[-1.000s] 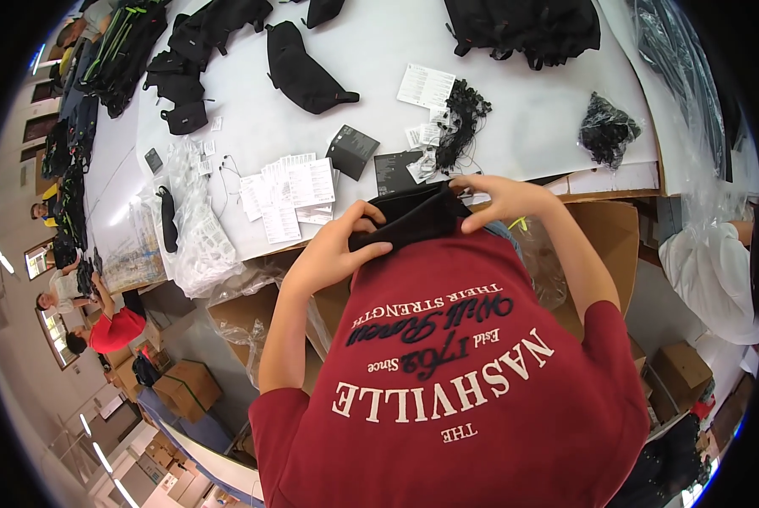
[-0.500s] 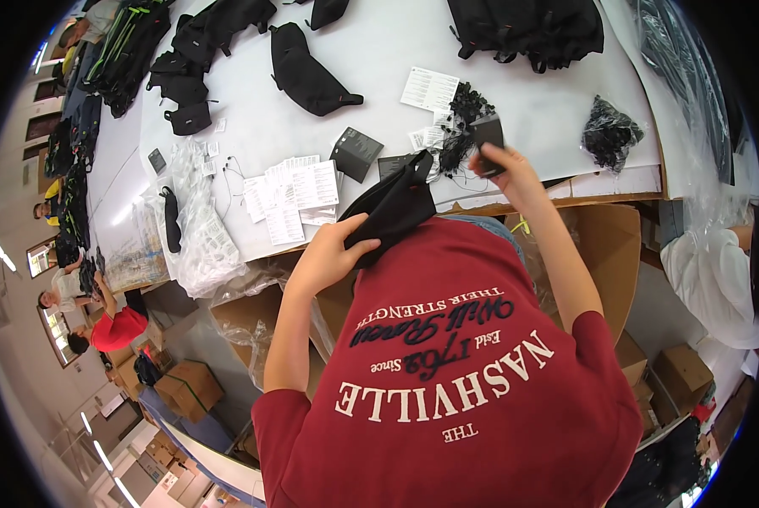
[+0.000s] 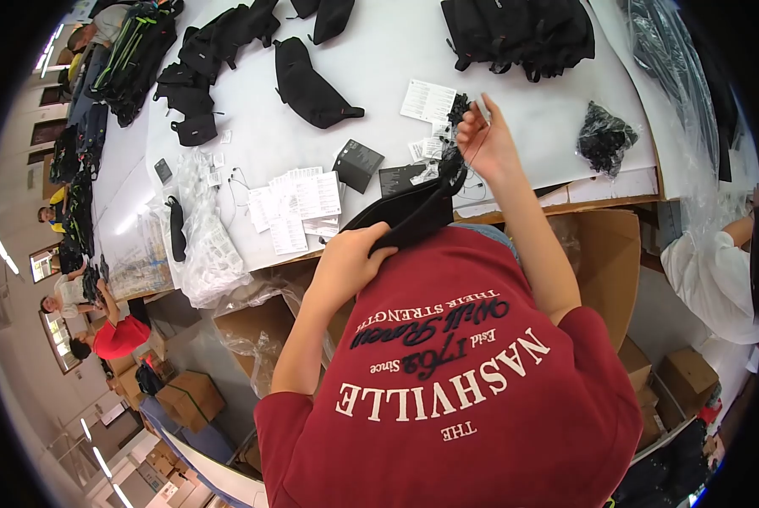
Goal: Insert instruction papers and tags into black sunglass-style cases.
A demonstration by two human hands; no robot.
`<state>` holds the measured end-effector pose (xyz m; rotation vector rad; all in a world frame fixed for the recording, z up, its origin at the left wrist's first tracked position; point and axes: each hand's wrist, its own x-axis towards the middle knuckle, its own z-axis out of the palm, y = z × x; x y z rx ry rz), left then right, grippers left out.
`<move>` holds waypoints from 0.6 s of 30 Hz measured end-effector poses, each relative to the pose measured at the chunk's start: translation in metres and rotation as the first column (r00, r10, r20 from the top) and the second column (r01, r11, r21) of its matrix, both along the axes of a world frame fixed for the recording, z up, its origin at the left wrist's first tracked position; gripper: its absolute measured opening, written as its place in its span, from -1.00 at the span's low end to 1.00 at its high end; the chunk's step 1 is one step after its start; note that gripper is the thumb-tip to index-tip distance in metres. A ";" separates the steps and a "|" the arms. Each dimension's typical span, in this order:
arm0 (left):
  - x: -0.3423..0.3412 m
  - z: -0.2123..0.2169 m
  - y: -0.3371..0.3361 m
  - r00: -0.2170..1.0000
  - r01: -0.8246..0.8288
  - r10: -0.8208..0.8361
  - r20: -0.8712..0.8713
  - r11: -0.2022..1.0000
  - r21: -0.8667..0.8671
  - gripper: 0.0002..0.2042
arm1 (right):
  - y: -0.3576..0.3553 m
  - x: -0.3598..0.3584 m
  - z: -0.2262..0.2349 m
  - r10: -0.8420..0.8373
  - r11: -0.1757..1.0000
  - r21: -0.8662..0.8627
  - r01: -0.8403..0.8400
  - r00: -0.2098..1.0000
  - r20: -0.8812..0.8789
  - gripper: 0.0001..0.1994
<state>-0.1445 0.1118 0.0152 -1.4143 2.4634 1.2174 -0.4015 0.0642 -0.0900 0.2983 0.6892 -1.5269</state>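
Observation:
My left hand (image 3: pixel 354 258) is closed on the near end of a black fabric pouch (image 3: pixel 409 216), held against my front at the table's edge. Just above its far end is my right hand (image 3: pixel 489 144), fingers curled around a thin card tag (image 3: pixel 483 108) seen almost edge-on. Behind that hand lies a heap of black tag strings (image 3: pixel 457 108), partly hidden. White printed sheets (image 3: pixel 428 100) rest beside the heap. Left of the pouch are a dark card stack (image 3: pixel 358 165) and a spread of white printed slips (image 3: pixel 299 203).
Black pouches (image 3: pixel 311 85) lie across the white table (image 3: pixel 388 51), with a larger pile (image 3: pixel 519 34) at the far right. A clear bag of black bits (image 3: pixel 605 140) sits on the right. Crumpled plastic (image 3: pixel 206 245) hangs over the left front edge, near open cartons (image 3: pixel 604 262).
My right hand has moved slightly up and left, turning the dark card edge-on. The pouch has shifted right and its far end now reaches under that hand.

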 end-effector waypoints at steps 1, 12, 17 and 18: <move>-0.004 0.003 0.001 0.999 0.039 -0.039 0.026 0.999 -0.020 -0.83 | -0.004 0.007 -0.003 0.060 0.998 -0.018 -0.060 0.998 0.018 -0.74; -0.002 0.001 0.005 0.988 0.146 -0.150 -0.023 0.980 -0.135 -0.85 | -0.021 0.021 0.005 0.149 0.989 0.029 -0.146 0.979 -0.139 -0.71; -0.008 0.007 -0.001 0.998 0.067 -0.068 -0.009 0.992 -0.108 -0.82 | -0.018 0.015 0.009 0.160 0.987 0.073 -0.145 0.942 -0.296 -0.65; -0.009 0.006 -0.003 0.999 0.031 -0.030 0.014 0.994 -0.105 -0.81 | -0.016 0.014 0.013 0.162 0.986 0.074 -0.146 0.941 -0.297 -0.65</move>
